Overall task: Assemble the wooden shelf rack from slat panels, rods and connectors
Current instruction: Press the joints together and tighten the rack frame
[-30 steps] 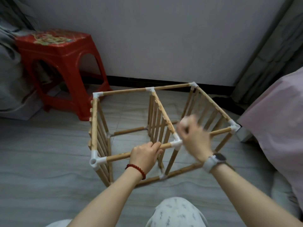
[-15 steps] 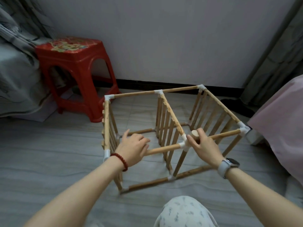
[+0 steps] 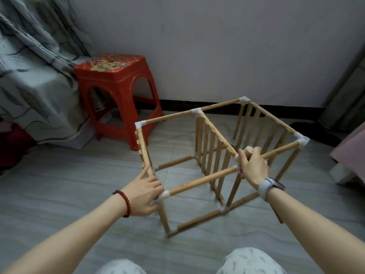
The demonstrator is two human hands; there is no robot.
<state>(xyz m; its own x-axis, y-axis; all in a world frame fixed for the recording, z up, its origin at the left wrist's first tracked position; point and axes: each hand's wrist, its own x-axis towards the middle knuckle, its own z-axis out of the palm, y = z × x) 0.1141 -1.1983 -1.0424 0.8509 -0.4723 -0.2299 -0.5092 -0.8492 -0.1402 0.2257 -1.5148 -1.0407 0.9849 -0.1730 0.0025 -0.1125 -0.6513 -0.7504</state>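
The wooden rack (image 3: 215, 147) stands on the grey floor, built of three upright slat panels joined by rods and white connectors. My left hand (image 3: 143, 191) grips the near left corner, fingers around the white connector (image 3: 164, 194) and the left panel's edge. My right hand (image 3: 251, 167) sits at the near middle joint and holds a short round wooden piece (image 3: 247, 150), its end showing above my fingers. The middle connector is hidden under that hand. A near top rod (image 3: 201, 180) runs between my hands.
A red plastic stool (image 3: 116, 91) stands at the back left beside a grey draped cloth (image 3: 25, 82). The wall and dark skirting lie behind the rack. A pink cover (image 3: 353, 149) is at the right edge. My knees (image 3: 250, 262) are at the bottom.
My left hand slid left along the near rod from its middle to the corner connector. My right hand came down onto the middle joint and stays there. The view shifted left.
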